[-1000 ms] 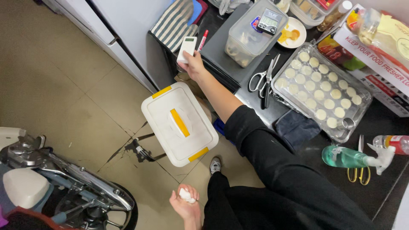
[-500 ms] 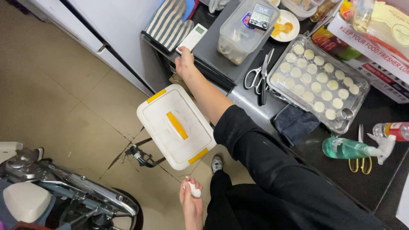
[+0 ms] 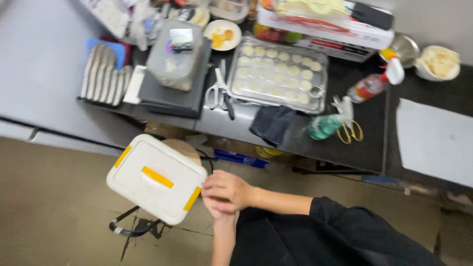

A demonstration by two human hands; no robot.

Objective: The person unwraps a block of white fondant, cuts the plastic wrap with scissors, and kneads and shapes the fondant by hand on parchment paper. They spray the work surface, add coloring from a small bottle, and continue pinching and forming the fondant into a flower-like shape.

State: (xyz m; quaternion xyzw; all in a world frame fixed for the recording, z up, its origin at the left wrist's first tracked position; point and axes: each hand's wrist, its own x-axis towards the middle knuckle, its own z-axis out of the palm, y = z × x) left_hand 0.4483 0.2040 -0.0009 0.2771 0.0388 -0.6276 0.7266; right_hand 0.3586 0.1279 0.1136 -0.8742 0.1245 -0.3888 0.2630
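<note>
Looking down from the head camera, I see both hands brought together just beside the near right corner of a white lidded box (image 3: 156, 178). My right hand (image 3: 227, 189) lies on top, fingers curled together and pressed over my left hand (image 3: 217, 209), whose fingers are mostly covered, so I cannot tell whether anything is held between the two. The box is a rounded rectangle with a yellow handle bar across the middle of its lid and yellow clips on two opposite sides; its lid is on, so its contents are hidden. Its long axis runs on a diagonal, from upper left towards lower right in view, and the handle follows the same line. It sits raised above the tan floor (image 3: 49, 197), close to the front edge of a dark counter (image 3: 364, 128). On that counter, a clear tray (image 3: 277, 75) holds rows of pale round pieces under a see-through cover. Left of it lie scissors (image 3: 220, 91), then a clear tub (image 3: 176, 54) with its lid on and pale contents I cannot make out. A small plate (image 3: 222, 34) behind carries yellow food. A dark cloth (image 3: 272, 123) hangs over the counter edge, with a green spray bottle (image 3: 327, 124) lying just beside it.
</note>
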